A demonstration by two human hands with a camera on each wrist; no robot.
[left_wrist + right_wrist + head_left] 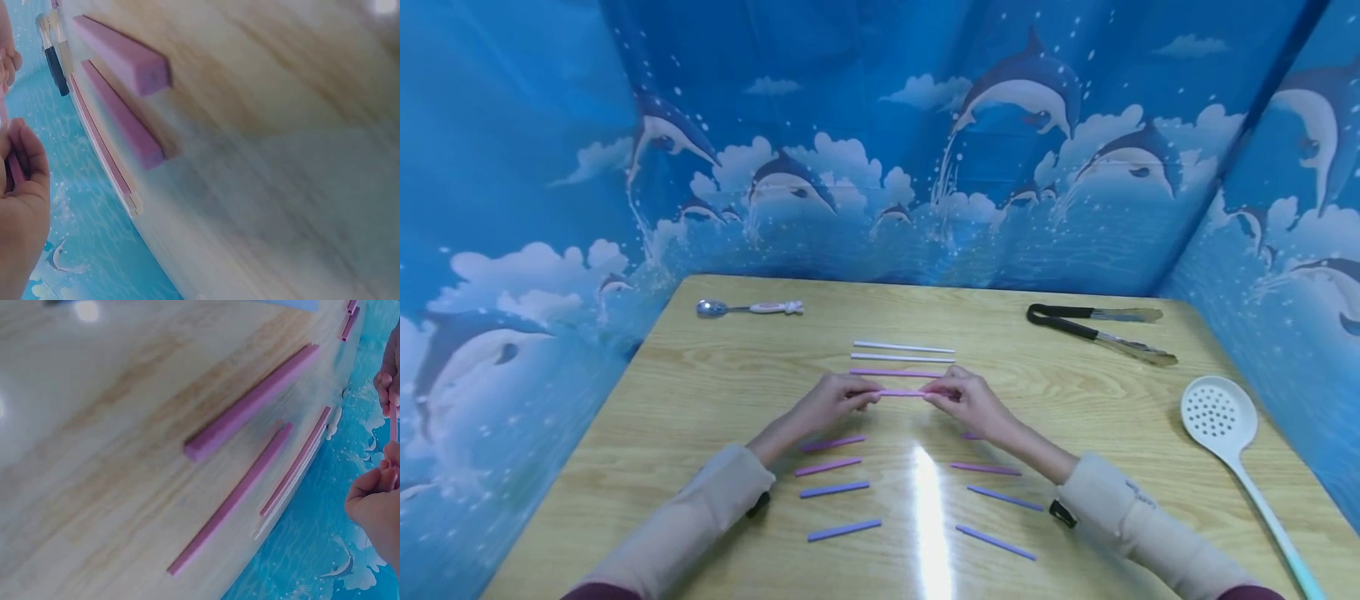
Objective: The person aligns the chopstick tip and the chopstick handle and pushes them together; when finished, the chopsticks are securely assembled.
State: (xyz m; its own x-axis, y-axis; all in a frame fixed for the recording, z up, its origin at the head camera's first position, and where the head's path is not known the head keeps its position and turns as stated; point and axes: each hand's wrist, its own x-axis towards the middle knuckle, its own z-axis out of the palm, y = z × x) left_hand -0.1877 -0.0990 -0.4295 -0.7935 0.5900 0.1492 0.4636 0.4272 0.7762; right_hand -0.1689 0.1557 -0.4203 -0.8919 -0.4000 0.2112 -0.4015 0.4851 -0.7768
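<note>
Both hands hold one thin pink stick (901, 392) level between them, above the middle of the table. My left hand (837, 400) pinches its left end between thumb and fingers, and my right hand (972, 403) pinches the right end. Only the middle length shows; the ends are hidden in the fingers. In the left wrist view the left hand (26, 172) is at the left edge; the right hand (378, 500) shows at the right edge of the right wrist view. Just beyond lie a longer pink stick (895, 373) and two white sticks (904, 347).
Shorter purple, pink and blue sticks lie in two columns, one near the left forearm (844, 530) and one near the right (996, 542). A spoon (748, 308) lies back left, black-handled tongs (1093, 329) back right, and a white slotted ladle (1219, 417) at the right edge.
</note>
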